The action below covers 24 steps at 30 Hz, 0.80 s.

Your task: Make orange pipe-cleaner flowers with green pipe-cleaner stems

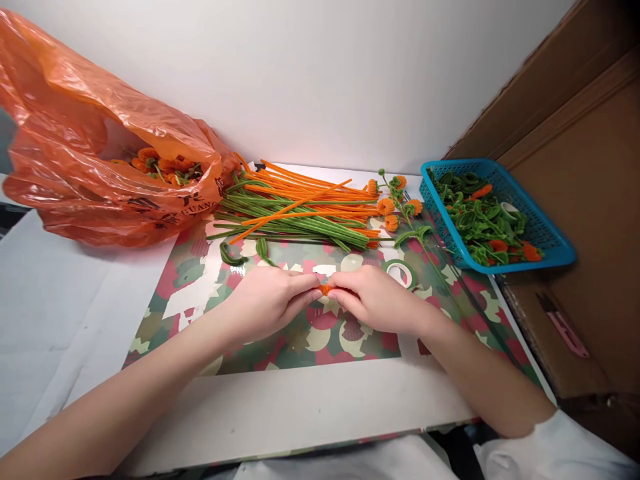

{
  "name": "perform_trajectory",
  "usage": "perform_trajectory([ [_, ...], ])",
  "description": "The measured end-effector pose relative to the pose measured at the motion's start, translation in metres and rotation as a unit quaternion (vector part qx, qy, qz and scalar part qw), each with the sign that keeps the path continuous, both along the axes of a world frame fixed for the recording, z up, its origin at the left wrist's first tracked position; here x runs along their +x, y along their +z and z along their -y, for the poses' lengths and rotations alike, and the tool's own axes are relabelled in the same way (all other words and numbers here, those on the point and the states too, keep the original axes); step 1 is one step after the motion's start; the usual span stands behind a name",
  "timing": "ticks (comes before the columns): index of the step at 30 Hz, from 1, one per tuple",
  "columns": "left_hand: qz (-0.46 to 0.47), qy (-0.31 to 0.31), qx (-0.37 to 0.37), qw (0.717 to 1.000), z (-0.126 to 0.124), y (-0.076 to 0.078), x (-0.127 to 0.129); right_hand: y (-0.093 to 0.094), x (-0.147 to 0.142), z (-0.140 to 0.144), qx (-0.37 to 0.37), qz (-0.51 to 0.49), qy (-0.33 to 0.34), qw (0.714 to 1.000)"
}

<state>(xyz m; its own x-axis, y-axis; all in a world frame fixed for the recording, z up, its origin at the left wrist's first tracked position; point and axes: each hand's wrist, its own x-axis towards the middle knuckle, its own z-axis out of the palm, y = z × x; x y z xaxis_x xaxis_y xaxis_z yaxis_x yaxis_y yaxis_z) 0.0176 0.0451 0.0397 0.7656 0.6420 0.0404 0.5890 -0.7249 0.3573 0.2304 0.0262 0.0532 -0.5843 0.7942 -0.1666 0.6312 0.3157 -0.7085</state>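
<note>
Between my two hands is a small orange fuzzy piece (325, 291), like a bit of coiled pipe cleaner, mostly covered by the fingertips. My left hand (273, 300) pinches its left end with thumb and forefinger. From the other side my right hand (373, 297) grips it the same way. Just beyond the hands lies a pile of orange pipe cleaners (305, 180) and green pipe cleaners (320, 223). Two bent green leaf pieces, one a dark curl (233, 255), rest beyond my left hand. A roll of green tape (411, 272) lies beside my right hand.
An orange plastic bag (65, 193) holding orange flowers stands at the left. At the right, a blue basket (545, 257) contains green leaves and orange pieces. A stem with orange flowers (386, 206) lies near it. A pink-handled cutter (565, 327) sits on cardboard (600, 233).
</note>
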Motion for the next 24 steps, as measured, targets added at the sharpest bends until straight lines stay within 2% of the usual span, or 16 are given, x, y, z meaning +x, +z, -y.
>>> perform_trajectory([
  [3,0.007,0.023,-0.064,0.998,0.0,0.004,-0.001,-0.002,-0.001,0.002,0.082,0.05,-0.003,0.995],
  [6,0.012,0.025,-0.067,0.997,-0.001,0.007,-0.002,0.002,0.002,0.0,0.083,0.061,0.005,0.995],
  [8,0.012,0.013,-0.044,0.999,-0.001,0.008,-0.003,0.009,0.006,-0.002,0.047,0.054,0.018,0.997],
  [11,0.014,-0.014,0.0,1.0,0.0,0.01,-0.003,0.017,0.012,-0.006,-0.06,0.017,0.032,0.998],
  [13,0.016,-0.027,0.022,0.999,0.0,0.011,-0.003,0.018,0.014,-0.007,-0.146,-0.02,0.034,0.989],
  [15,0.018,-0.034,0.037,0.999,0.001,0.011,-0.002,0.017,0.014,-0.007,-0.197,-0.05,0.027,0.979],
  [18,0.032,-0.035,0.058,0.997,0.002,0.009,0.0,0.012,0.011,-0.006,-0.177,-0.068,0.017,0.982],
  [24,0.082,-0.05,0.105,0.99,0.003,0.003,0.003,0.011,0.004,-0.002,-0.126,-0.066,0.037,0.989],
])
